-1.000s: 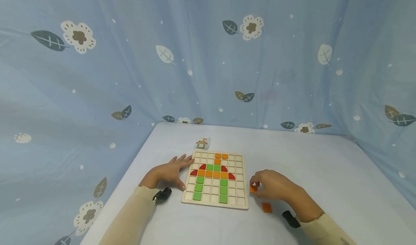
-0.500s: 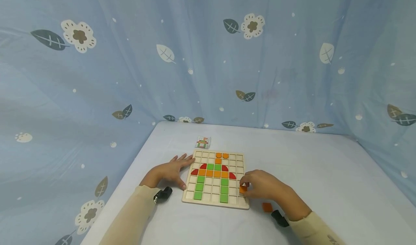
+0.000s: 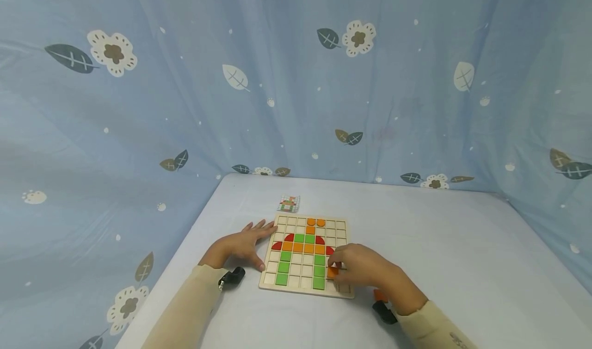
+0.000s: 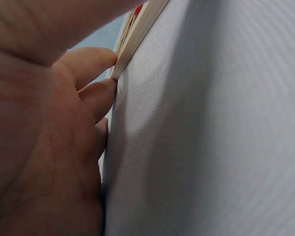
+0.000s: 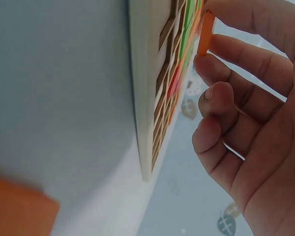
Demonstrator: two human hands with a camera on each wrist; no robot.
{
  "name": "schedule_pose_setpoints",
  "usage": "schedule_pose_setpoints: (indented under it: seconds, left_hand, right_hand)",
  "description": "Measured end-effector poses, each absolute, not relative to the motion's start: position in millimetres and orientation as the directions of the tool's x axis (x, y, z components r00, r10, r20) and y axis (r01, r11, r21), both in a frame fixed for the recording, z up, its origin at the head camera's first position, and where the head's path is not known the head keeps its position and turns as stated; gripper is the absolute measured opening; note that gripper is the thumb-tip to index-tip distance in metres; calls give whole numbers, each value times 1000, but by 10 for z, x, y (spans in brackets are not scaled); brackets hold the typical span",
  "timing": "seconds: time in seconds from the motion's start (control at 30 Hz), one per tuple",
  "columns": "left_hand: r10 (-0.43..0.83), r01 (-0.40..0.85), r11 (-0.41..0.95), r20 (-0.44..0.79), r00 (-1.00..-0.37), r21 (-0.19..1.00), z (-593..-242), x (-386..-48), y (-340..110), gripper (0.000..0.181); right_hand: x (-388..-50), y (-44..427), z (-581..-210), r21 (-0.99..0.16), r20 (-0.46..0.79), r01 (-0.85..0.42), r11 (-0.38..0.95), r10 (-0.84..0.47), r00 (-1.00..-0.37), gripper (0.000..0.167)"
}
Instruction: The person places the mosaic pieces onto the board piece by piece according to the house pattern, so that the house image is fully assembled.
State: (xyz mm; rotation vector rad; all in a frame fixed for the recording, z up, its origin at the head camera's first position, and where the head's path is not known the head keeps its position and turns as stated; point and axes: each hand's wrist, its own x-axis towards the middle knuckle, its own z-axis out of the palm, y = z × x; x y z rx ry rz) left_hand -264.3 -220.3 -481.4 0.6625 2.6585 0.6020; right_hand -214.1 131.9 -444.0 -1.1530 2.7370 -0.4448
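A wooden grid board (image 3: 301,286) lies on the white table, its cells partly filled with green, orange and red tiles. At the board's left edge my left hand (image 3: 241,244) rests with fingers spread. The left wrist view shows its fingertips (image 4: 108,56) touching the wooden side. My right hand (image 3: 363,265) pinches an orange square tile (image 5: 206,33) between thumb and fingers over the board's right part, beside the right green column. From the right wrist view, the tile appears held on edge above the grid.
A second orange tile (image 3: 380,294) lies on the table right of the board, partly covered by my right wrist. Behind the board sits a small printed pattern card (image 3: 289,203). A blue patterned curtain (image 3: 296,81) hangs around the table.
My right hand has carried the orange tile leftward from the table onto the area above the board. The left hand has stayed at the board's left edge.
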Motion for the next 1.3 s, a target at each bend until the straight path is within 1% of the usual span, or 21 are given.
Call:
schedule_pose_setpoints:
  seconds: [0.3,0.5,0.67,0.87,1.03,1.3]
  left_hand:
    - [520,375,787,-200,-830,490,-4782,-2621,-2207,122]
    - [523,384,787,-192,-830,483,-4788,-2620,-2211,121]
    - [515,377,793,-198,-834,479,-4801,-2630,-2215,122]
    - [512,369,794,-206,-834,483,-4810,-2636,-2212,123]
    - [505,360,800,-213,-836,480,-4813,-2640,-2211,123]
    - [508,363,796,-209,-835,485,-4826,-2642,-2213,122]
  right_hand:
    - [-2146,1198,-4445,-334,23,-707,624,-744,-667,16]
    - [-2132,1103,-4443,-333,-17,-695,637,-741,-671,18]
    - [-2120,1030,-4440,-337,-21,-688,642,-736,-677,16]
    - [-2101,950,-4451,-311,-15,-717,624,-758,-652,15]
    - [-2098,884,-4464,-293,-31,-740,605,-780,-625,18]
    - [-2098,790,-4505,-289,-46,-743,603,-784,-619,19]
